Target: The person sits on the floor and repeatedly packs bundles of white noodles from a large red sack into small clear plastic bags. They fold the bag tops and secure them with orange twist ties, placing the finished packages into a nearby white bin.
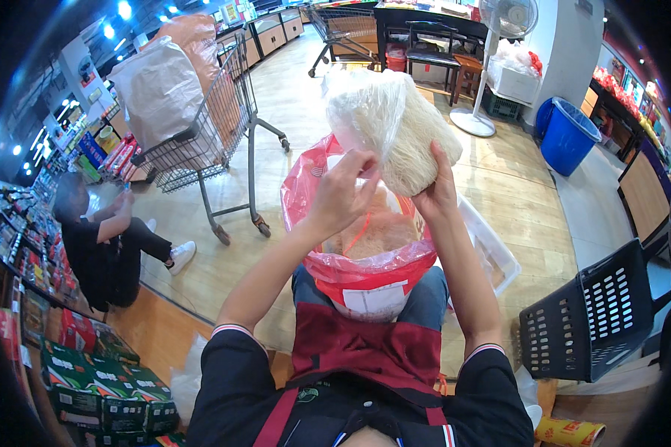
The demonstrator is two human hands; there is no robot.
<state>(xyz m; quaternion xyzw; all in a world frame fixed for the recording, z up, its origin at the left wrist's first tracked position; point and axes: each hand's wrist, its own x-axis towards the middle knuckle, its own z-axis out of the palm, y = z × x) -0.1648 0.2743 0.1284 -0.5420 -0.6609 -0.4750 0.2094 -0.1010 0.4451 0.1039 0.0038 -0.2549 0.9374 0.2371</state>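
Observation:
Out in front of me, a pale block of dried noodles (425, 134), seemingly rice vermicelli, sits tilted with its left part inside a clear plastic bag (372, 106). My right hand (439, 187) grips the block at its lower right corner, thumb on the near face. At the bag's lower edge, the fingers of my left hand (344, 193) pinch the film. Both hands are above a large sack with a pink plastic liner (363, 260), which stands between my knees. Inside the sack lies a light brown mass (383, 223) with a red string (358, 234) across it.
A shopping cart (201, 131) loaded with big bags stands ahead left; a person (106, 240) sits beyond it. To my right are a white plastic tray (486, 246) and a black shopping basket (581, 318). Farther off stand a blue bin (569, 137) and a pedestal fan (483, 72). Green boxes (103, 385) are lower left.

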